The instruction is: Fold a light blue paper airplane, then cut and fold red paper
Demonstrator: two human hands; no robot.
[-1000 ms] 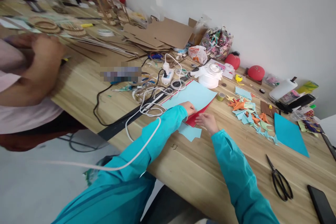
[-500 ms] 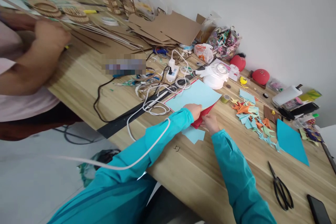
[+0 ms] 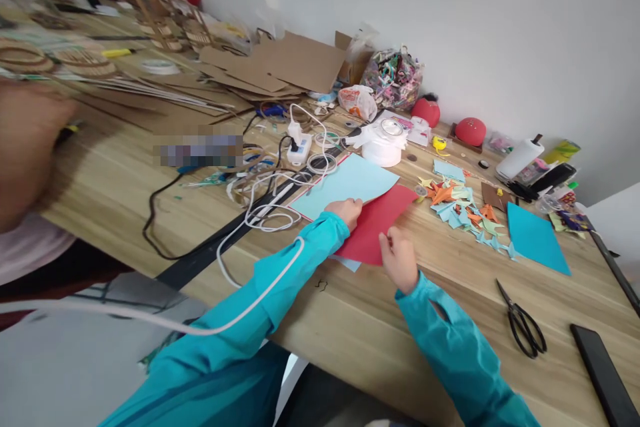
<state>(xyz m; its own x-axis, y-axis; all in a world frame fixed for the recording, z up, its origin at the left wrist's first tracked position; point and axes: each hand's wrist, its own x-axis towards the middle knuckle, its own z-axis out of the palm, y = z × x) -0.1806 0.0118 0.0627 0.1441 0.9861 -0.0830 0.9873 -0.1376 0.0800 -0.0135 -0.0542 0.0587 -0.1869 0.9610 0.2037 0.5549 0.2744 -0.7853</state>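
Observation:
My left hand (image 3: 346, 212) is closed on the near edge of a light blue sheet of paper (image 3: 353, 180), which lies tilted on the table. My right hand (image 3: 400, 257) pinches the right side of a red sheet of paper (image 3: 377, 223). The red sheet sticks out from beneath the light blue one, between my two hands. Below the red paper a corner of another light blue piece of paper (image 3: 349, 263) shows; the rest of it is covered. A thin red edge shows along the light blue sheet's far left side.
Scissors (image 3: 521, 320) and a black phone (image 3: 603, 370) lie at right. Folded paper pieces (image 3: 463, 209) and a blue sheet (image 3: 537, 237) sit beyond. A white cable (image 3: 273, 217) loops left, crossing my left sleeve. Another person's arm (image 3: 25, 147) is at far left.
My right hand has moved right and nearer, drawing the red sheet farther out from under the light blue one. My left hand stays on the light blue paper. The view has turned slightly right.

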